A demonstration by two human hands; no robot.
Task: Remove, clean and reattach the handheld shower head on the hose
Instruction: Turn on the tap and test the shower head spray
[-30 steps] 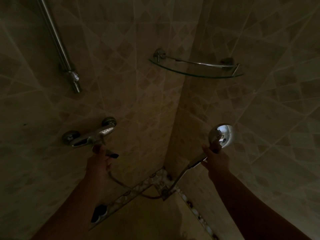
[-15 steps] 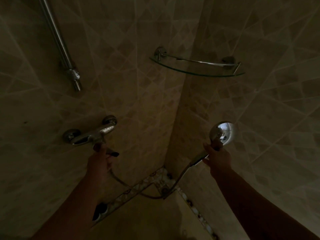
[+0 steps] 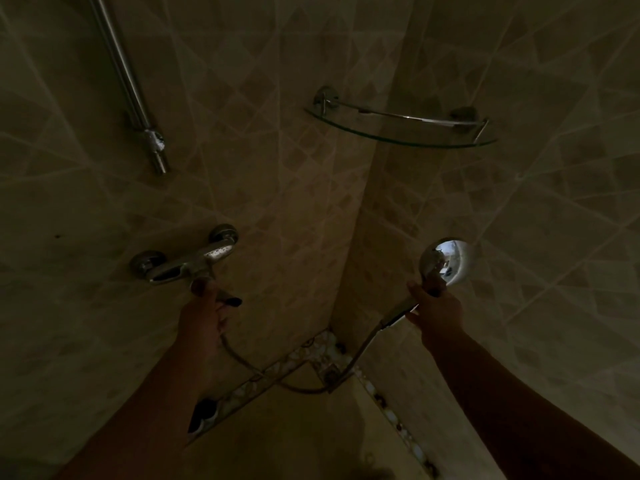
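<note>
right hand point(image 3: 437, 306) grips shower head point(image 3: 446, 261) handle near right wall | left hand point(image 3: 204, 315) curled on hose point(image 3: 242, 358) end under mixer point(image 3: 188, 263) | dim tiled corner, glass shelf point(image 3: 398, 135) above

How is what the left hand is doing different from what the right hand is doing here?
The left hand reaches up under the wall-mounted mixer tap, at its lever, while the right hand grips the handle of the loose shower head. The left hand sits by the left wall; the right hand is out toward the right wall. Both are raised, and the hose sags between them.
</note>
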